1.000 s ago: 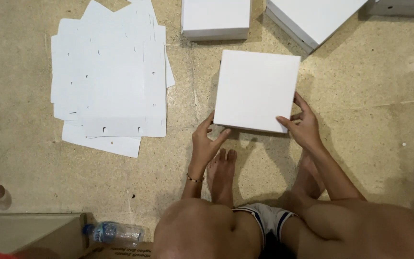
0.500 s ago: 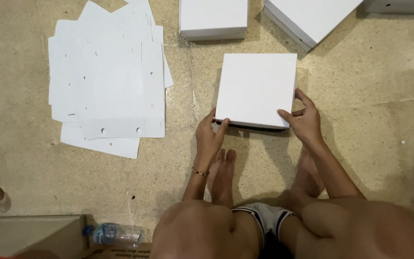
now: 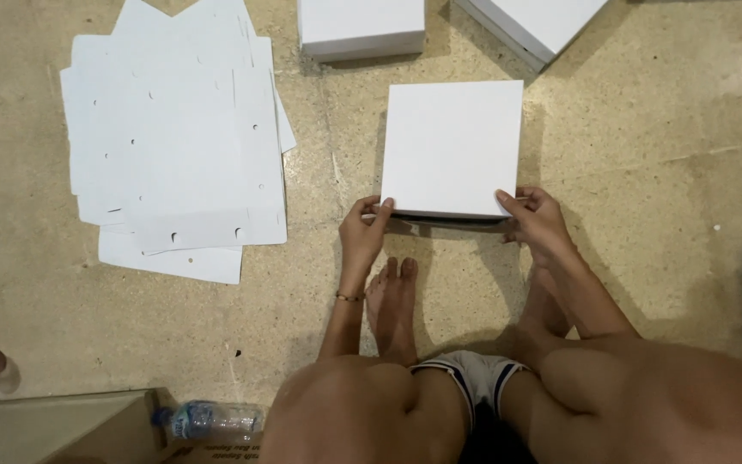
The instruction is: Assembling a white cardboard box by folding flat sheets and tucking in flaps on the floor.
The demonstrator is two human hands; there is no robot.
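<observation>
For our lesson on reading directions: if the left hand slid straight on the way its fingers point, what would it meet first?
The left hand points up-right and already touches the white box at its near corner, so that box comes first.

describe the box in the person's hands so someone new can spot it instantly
Start at the speckled beige floor with the big fanned pile of flat white sheets on its left side. Right of that pile, just ahead of the bare feet, lies a square white box. Unlike the two other white boxes at the top edge, its near corners are gripped by the left hand and right hand.
</observation>
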